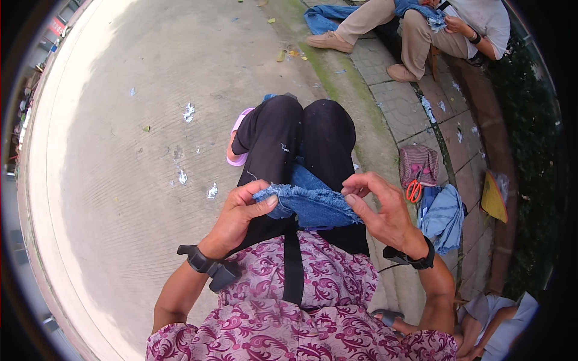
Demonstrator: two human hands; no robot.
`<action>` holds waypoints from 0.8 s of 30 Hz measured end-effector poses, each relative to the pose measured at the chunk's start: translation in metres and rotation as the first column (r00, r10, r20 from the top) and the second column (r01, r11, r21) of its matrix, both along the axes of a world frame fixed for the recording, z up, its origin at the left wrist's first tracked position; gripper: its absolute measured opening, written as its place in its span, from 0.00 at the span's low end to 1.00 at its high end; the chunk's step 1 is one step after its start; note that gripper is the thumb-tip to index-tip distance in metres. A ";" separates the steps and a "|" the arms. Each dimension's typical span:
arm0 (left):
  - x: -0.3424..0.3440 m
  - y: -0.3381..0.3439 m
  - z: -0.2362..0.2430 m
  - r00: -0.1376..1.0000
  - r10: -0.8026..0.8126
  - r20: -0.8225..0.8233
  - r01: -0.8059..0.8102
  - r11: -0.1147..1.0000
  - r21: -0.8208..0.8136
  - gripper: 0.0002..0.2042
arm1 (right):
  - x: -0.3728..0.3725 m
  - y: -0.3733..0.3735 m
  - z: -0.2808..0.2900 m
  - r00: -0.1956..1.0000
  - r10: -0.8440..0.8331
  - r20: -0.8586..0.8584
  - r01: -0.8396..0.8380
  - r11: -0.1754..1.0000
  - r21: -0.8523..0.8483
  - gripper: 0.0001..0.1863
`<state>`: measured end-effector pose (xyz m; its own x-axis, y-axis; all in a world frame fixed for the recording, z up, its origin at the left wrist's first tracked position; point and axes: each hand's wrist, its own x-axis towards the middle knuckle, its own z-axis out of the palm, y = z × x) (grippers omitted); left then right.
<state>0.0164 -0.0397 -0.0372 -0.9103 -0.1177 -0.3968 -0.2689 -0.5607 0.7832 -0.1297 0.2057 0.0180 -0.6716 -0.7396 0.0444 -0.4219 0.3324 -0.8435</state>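
The person's left grip [233, 221] pinches one end of a frayed blue denim piece [319, 203], thumb on top; the piece stretches above the lap of the black trousers [274, 129]; the right grip [386, 207] has thumb and fingertips at the other end, though whether they clasp it cannot be told; to the right, orange-handled scissors [413, 191] lie against a checked pouch [419, 161], beside lighter denim [444, 218].

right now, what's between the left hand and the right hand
The head view shows blue denim with a frayed edge between the left hand and the right hand.
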 end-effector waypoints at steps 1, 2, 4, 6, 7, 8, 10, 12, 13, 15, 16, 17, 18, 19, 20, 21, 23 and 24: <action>-0.001 0.002 0.001 1.000 -0.014 0.000 0.014 1.000 -0.015 0.04 | 0.001 -0.008 0.000 0.997 0.057 -0.043 -0.058 0.998 -0.034 0.13; -0.003 0.004 0.002 1.000 -0.024 -0.008 0.024 1.000 -0.006 0.04 | 0.001 -0.015 0.000 0.991 0.104 -0.084 -0.109 0.993 -0.054 0.14; -0.006 0.008 0.004 1.000 -0.017 0.003 0.017 0.999 -0.036 0.06 | 0.003 -0.035 -0.007 0.986 0.129 -0.106 -0.139 0.987 -0.086 0.15; -0.008 0.011 0.006 1.000 -0.021 -0.019 0.021 0.999 -0.024 0.07 | 0.002 -0.051 -0.014 0.961 0.264 0.078 -0.260 0.964 -0.058 0.13; -0.008 0.011 0.007 1.000 -0.014 -0.025 0.013 0.999 -0.029 0.08 | -0.002 -0.053 -0.017 0.889 0.245 0.385 -0.245 0.968 -0.052 0.12; -0.008 0.011 0.008 0.999 -0.008 -0.037 0.007 1.000 -0.024 0.08 | -0.004 -0.054 -0.020 0.896 0.262 0.359 -0.248 0.965 -0.085 0.12; -0.006 0.011 0.011 1.000 -0.002 -0.026 0.003 1.000 0.025 0.10 | -0.010 -0.053 -0.025 0.761 0.164 0.628 -0.095 0.985 -0.142 0.11; -0.007 0.010 0.012 1.000 -0.006 -0.029 0.007 0.999 0.038 0.10 | -0.010 -0.048 -0.028 0.718 0.189 0.670 -0.106 0.981 -0.164 0.11; -0.008 0.010 0.013 0.999 -0.019 -0.034 0.020 0.999 0.043 0.10 | -0.010 -0.045 -0.029 0.698 0.172 0.695 -0.086 0.984 -0.157 0.11; -0.009 0.011 0.014 0.997 -0.057 -0.043 0.056 0.998 -0.020 0.09 | -0.010 -0.040 -0.030 0.677 0.143 0.722 -0.056 0.988 -0.143 0.11; -0.010 0.011 0.015 0.995 -0.090 -0.030 0.086 0.991 -0.106 0.09 | -0.010 -0.039 -0.030 0.689 0.144 0.710 -0.062 0.988 -0.141 0.11; -0.011 0.013 0.016 0.994 -0.095 -0.049 0.090 0.992 -0.087 0.09 | -0.010 -0.039 -0.029 0.696 0.149 0.702 -0.078 0.988 -0.132 0.11; -0.011 0.015 0.016 0.991 -0.117 -0.070 0.104 0.980 -0.169 0.08 | -0.009 -0.039 -0.028 0.700 0.148 0.699 -0.069 0.988 -0.140 0.11; -0.012 0.017 0.017 0.986 -0.139 -0.090 0.112 0.962 -0.250 0.08 | -0.009 -0.040 -0.027 0.761 0.138 0.634 -0.094 0.990 -0.103 0.11; -0.012 0.018 0.017 0.987 -0.136 -0.089 0.109 0.962 -0.250 0.08 | -0.008 -0.040 -0.026 0.826 0.074 0.559 -0.100 0.995 0.016 0.11; -0.012 0.019 0.017 0.988 -0.138 -0.068 0.114 0.953 -0.279 0.08 | -0.006 -0.042 -0.025 0.815 0.136 0.563 -0.122 0.991 -0.064 0.11; -0.012 0.020 0.016 0.990 -0.135 -0.046 0.115 0.945 -0.307 0.07 | 0.000 -0.044 -0.024 0.996 0.081 0.041 -0.072 0.978 -0.194 0.16; -0.012 0.021 0.016 0.989 -0.147 -0.014 0.137 0.948 -0.287 0.05 | 0.001 -0.043 -0.023 0.997 0.068 0.042 -0.057 0.974 -0.220 0.16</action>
<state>0.0048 -0.0188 -0.0212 -0.9386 -0.0897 -0.3332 -0.2989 -0.2715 0.9149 -0.1282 0.1622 -0.0046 -0.6294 -0.7564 0.1780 -0.3928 0.1121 -0.9128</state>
